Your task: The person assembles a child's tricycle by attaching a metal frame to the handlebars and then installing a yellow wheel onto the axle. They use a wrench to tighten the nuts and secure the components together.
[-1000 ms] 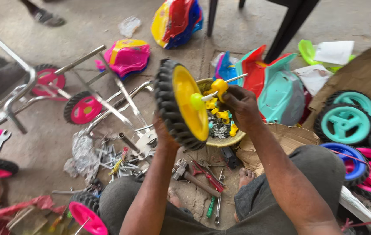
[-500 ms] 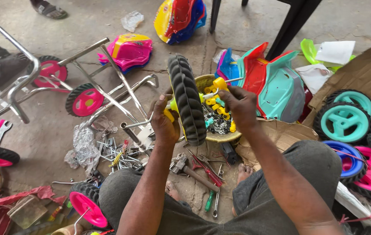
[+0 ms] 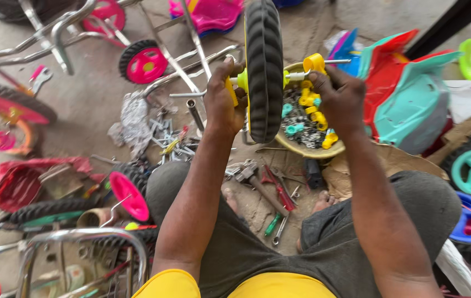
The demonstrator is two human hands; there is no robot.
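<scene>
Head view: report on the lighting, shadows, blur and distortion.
Head view: soft, even daylight, with no hard shadows and only faint glare on the chrome frame; the black-tyred wheel, left hand and right hand are sharp; the wide lens bends the edges, and the corners look slightly softer.

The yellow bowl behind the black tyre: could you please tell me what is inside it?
The yellow bowl holds yellow plastic caps, teal caps and small dark metal hardware. The black tyre hides its left side; the right hand covers part of its right side.
</scene>
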